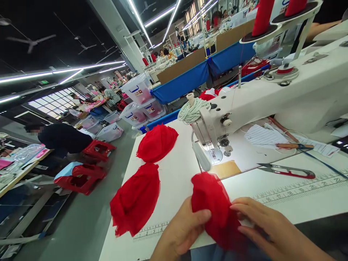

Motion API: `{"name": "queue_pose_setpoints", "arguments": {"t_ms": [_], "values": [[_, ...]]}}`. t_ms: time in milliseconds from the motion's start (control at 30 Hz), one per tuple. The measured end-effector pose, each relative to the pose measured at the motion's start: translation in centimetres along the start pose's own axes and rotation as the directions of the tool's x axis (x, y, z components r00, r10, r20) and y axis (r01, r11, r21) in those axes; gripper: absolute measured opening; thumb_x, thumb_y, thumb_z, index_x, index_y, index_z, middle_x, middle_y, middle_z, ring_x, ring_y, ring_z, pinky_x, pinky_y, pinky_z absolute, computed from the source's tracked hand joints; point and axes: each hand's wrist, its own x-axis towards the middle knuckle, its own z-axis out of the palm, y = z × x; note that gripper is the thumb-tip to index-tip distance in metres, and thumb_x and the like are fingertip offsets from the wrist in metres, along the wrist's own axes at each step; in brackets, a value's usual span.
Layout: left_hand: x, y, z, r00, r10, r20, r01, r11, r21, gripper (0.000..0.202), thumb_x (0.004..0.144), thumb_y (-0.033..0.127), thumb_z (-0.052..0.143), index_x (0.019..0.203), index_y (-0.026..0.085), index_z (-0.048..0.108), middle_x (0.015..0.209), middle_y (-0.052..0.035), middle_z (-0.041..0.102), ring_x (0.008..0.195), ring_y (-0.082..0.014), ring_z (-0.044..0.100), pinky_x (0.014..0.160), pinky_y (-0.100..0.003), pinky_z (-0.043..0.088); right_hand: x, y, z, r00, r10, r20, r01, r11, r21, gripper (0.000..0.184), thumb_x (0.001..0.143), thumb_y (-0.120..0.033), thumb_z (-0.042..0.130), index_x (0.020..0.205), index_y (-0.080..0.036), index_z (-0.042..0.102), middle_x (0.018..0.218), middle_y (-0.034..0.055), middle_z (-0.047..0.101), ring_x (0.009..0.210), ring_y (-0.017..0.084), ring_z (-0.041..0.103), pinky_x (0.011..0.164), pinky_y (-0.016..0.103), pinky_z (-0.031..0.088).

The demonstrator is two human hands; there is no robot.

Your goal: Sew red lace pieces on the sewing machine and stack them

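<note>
Near red bundle (136, 199) & far red bundle (157, 142) lie on table (176, 170) left of sewing machine (272, 94), prob. parked clear of its needle. In front of machine, L hand (181, 232) pinches red fabric piece (214, 206), thumb on top, pinning one edge. R hand (269, 232) lies flat on same piece, fingers straight, not clenched; looks like it's smoothing it. Snips (285, 170) sit by machine base, w/in reach.
</note>
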Motion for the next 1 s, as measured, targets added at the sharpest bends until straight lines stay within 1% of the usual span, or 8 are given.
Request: {"name": "queue_pose_setpoints", "arguments": {"t_ms": [100, 200, 267, 333, 433, 500, 767, 1000], "values": [[-0.1, -0.9, 0.9, 0.997, 0.046, -0.064, -0.044, 0.999, 0.027, 0.029, 0.071, 0.028, 0.079, 0.095, 0.012, 0.072, 0.089, -0.0097, 0.073, 0.088, -0.0232, 0.067, 0.088, -0.034, 0.048, 1.4, -0.3, 0.3, 0.998, -0.044, -0.037, 0.045, 0.999, 0.027, 0.035, 0.084, -0.017, 0.053, 0.116, -0.027, 0.063, 0.116, 0.0074, 0.066, 0.100, 0.019, 0.065, 0.083, 0.026, 0.055], [0.2, -0.5, 0.2, 0.961, 0.176, -0.214, -0.228, 0.941, -0.250, 0.013, 0.082, 0.023, 0.068, 0.093, 0.018, 0.073, 0.094, -0.0053, 0.074, 0.089, -0.0184, 0.068, 0.094, -0.034, 0.047, 2.5, -0.7, 0.8, 0.980, 0.109, -0.169, -0.061, 0.962, 0.267, 0.029, 0.085, -0.032, 0.055, 0.112, -0.024, 0.064, 0.115, 0.0087, 0.065, 0.102, 0.022, 0.063, 0.083, 0.030, 0.054], [0.7, -0.2, -0.5, 0.949, 0.203, -0.241, -0.287, 0.874, -0.392, 0.015, 0.088, 0.016, 0.059, 0.090, 0.018, 0.074, 0.092, -0.0043, 0.075, 0.090, -0.0152, 0.069, 0.098, -0.031, 0.045, 3.1, -1.3, 0.9, 0.950, 0.288, -0.119, -0.194, 0.846, 0.496, 0.029, 0.086, -0.045, 0.053, 0.097, -0.022, 0.068, 0.096, 0.0064, 0.070, 0.090, 0.023, 0.065, 0.080, 0.032, 0.055], [1.3, -0.1, -1.1, 0.958, 0.182, -0.219, -0.266, 0.847, -0.460, 0.024, 0.093, 0.014, 0.049, 0.092, 0.016, 0.074, 0.089, -0.0056, 0.076, 0.091, -0.0146, 0.069, 0.100, -0.030, 0.044, 3.7, -2.0, 0.9, 0.920, 0.391, 0.004, -0.291, 0.679, 0.675, 0.036, 0.085, -0.053, 0.053, 0.083, -0.021, 0.069, 0.078, 0.0038, 0.069, 0.078, 0.023, 0.065, 0.073, 0.032, 0.055], [2.3, -0.4, -1.4, 0.970, 0.143, -0.197, -0.225, 0.834, -0.503, 0.034, 0.098, 0.018, 0.037, 0.101, 0.012, 0.071, 0.090, -0.0089, 0.075, 0.094, -0.0153, 0.069, 0.101, -0.030, 0.044, 4.6, -2.8, 0.9, 0.916, 0.391, 0.085, -0.280, 0.474, 0.835, 0.033, 0.080, -0.052, 0.061, 0.086, -0.021, 0.070, 0.078, 0.0031, 0.069, 0.078, 0.023, 0.064, 0.078, 0.035, 0.052], [2.8, -0.6, -1.2, 0.968, 0.135, -0.212, -0.230, 0.816, -0.530, 0.041, 0.100, 0.020, 0.031, 0.103, 0.010, 0.070, 0.089, -0.0100, 0.075, 0.095, -0.0151, 0.069, 0.099, -0.028, 0.045, 5.1, -3.1, 1.0, 0.921, 0.385, 0.067, -0.231, 0.400, 0.887, 0.033, 0.076, -0.048, 0.068, 0.096, -0.021, 0.069, 0.084, 0.0037, 0.071, 0.084, 0.024, 0.065, 0.084, 0.038, 0.050], [3.6, -0.2, -0.3, 0.923, 0.070, -0.379, -0.291, 0.772, -0.565, 0.046, 0.100, 0.019, 0.024, 0.106, 0.009, 0.069, 0.082, -0.0104, 0.075, 0.084, -0.0161, 0.071, 0.086, -0.026, 0.053, 5.9, -3.0, 1.3, 0.888, 0.454, -0.065, -0.154, 0.429, 0.890, 0.036, 0.073, -0.045, 0.072, 0.101, -0.023, 0.069, 0.099, 0.0040, 0.073, 0.096, 0.025, 0.065, 0.085, 0.035, 0.051], [3.9, -1.0, -1.0, 0.950, 0.125, -0.287, -0.267, 0.801, -0.536, 0.035, 0.098, 0.017, 0.035, 0.103, 0.011, 0.069, 0.080, -0.0079, 0.075, 0.086, -0.0151, 0.071, 0.092, -0.027, 0.050, 6.0, -3.3, 1.2, 0.886, 0.456, -0.090, -0.136, 0.440, 0.888, 0.032, 0.076, -0.046, 0.069, 0.098, -0.022, 0.068, 0.091, 0.0019, 0.074, 0.089, 0.023, 0.067, 0.083, 0.033, 0.052]]}}
